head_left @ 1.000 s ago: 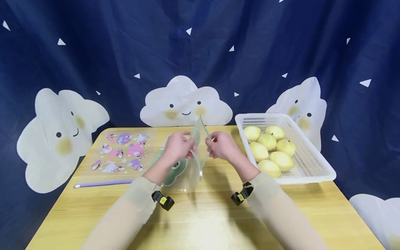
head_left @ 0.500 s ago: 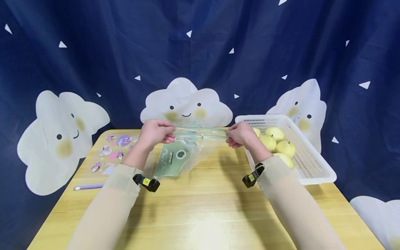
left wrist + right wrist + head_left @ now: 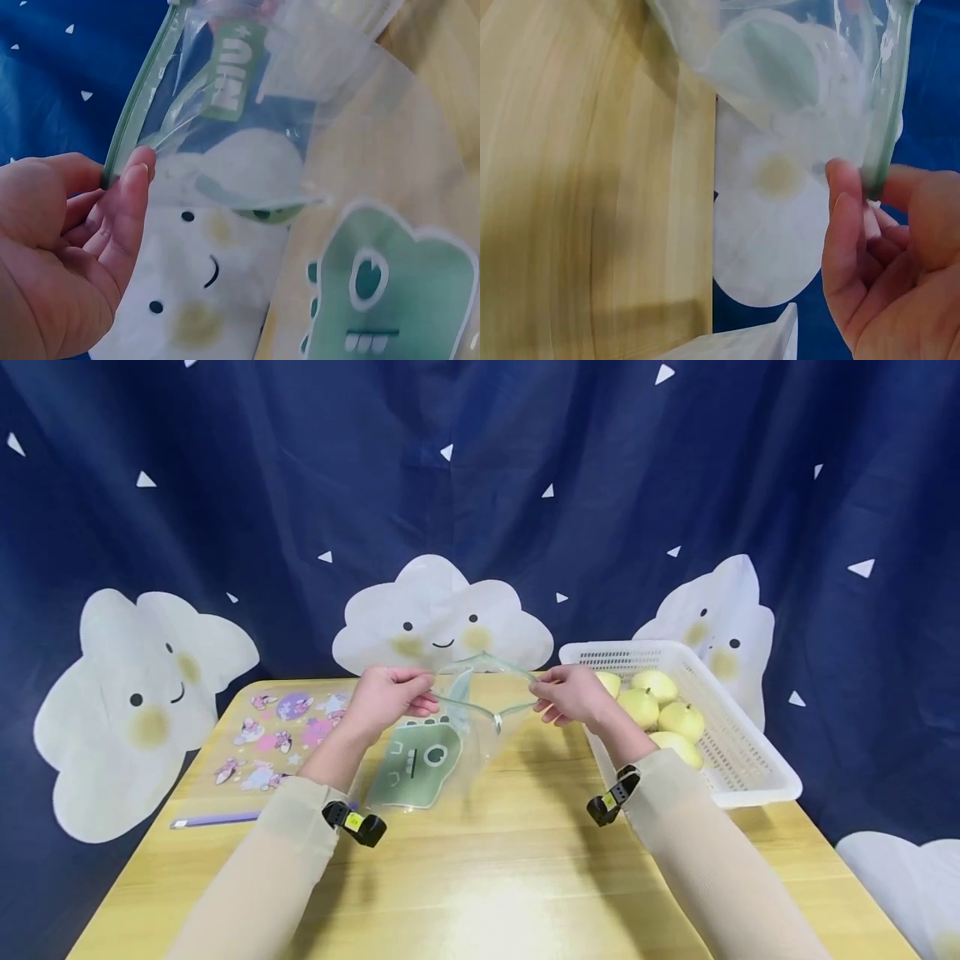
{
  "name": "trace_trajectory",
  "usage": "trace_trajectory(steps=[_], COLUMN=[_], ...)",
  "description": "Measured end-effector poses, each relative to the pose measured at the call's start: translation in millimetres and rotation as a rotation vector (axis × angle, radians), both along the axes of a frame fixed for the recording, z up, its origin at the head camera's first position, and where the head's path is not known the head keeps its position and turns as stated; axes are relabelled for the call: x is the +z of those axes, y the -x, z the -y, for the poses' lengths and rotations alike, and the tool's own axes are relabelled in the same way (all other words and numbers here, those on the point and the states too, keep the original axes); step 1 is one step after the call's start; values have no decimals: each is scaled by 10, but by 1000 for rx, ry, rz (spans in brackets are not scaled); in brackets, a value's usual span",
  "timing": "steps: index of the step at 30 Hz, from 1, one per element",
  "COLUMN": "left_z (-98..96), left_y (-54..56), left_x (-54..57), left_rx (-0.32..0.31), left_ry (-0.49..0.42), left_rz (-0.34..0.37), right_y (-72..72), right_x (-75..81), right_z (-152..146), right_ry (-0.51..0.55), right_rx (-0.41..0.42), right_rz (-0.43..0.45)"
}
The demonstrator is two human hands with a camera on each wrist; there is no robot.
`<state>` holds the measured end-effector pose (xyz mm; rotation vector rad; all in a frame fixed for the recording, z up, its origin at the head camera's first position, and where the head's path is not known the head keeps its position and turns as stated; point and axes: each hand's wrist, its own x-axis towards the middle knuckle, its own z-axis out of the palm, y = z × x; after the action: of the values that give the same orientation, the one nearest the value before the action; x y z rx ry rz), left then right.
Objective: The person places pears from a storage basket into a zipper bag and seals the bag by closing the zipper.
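Both hands hold a clear zip bag (image 3: 483, 747) by opposite ends of its green-edged mouth, which gapes into a diamond shape. The left hand (image 3: 390, 697) pinches the left end between thumb and fingers; the left wrist view shows this hand (image 3: 82, 232) gripping the green zip strip (image 3: 142, 97). At the right end, the right hand (image 3: 573, 693) pinches likewise, and the right wrist view shows that hand (image 3: 900, 255) on the strip's corner. A green one-eyed monster print (image 3: 416, 768) shows on the bag's lower left, below the mouth. No contents are visible inside.
A white plastic basket (image 3: 738, 727) holding several pale yellow pears (image 3: 682, 720) stands at the right. Flat on the left lies another clear zip bag (image 3: 255, 760) with pink and purple prints and a purple slider strip. Behind the wooden table (image 3: 480, 877) hangs a blue cloud-patterned curtain (image 3: 480, 485).
From nearly together at the bag, the hands moved apart and drew its mouth taut. They then came slightly closer, and the mouth widened from a narrow slit into a diamond.
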<state>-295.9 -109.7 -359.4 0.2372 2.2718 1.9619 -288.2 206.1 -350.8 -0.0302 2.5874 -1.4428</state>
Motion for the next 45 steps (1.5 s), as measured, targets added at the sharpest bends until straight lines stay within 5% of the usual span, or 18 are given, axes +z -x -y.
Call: trace_trajectory(steps=[11, 20, 29, 36, 45], left_z=[-221, -327, -328, -322, -343], left_y=[-84, -126, -127, -142, -157], left_x=[-8, -6, -51, -64, -80], left_rx=[-9, -10, -2, -7, -11], left_ry=[-91, -65, -57, -66, -71], left_rz=[20, 24, 18, 10, 0], right_y=[-35, -64, -143, -285, -495], right_x=[25, 191, 344, 252, 24], right_z=[51, -351, -1056, -1404, -1445], right_ry=[3, -62, -384, -624, -681], right_rx=[54, 52, 40, 186, 392], right_rz=[-39, -111, -254, -246, -92])
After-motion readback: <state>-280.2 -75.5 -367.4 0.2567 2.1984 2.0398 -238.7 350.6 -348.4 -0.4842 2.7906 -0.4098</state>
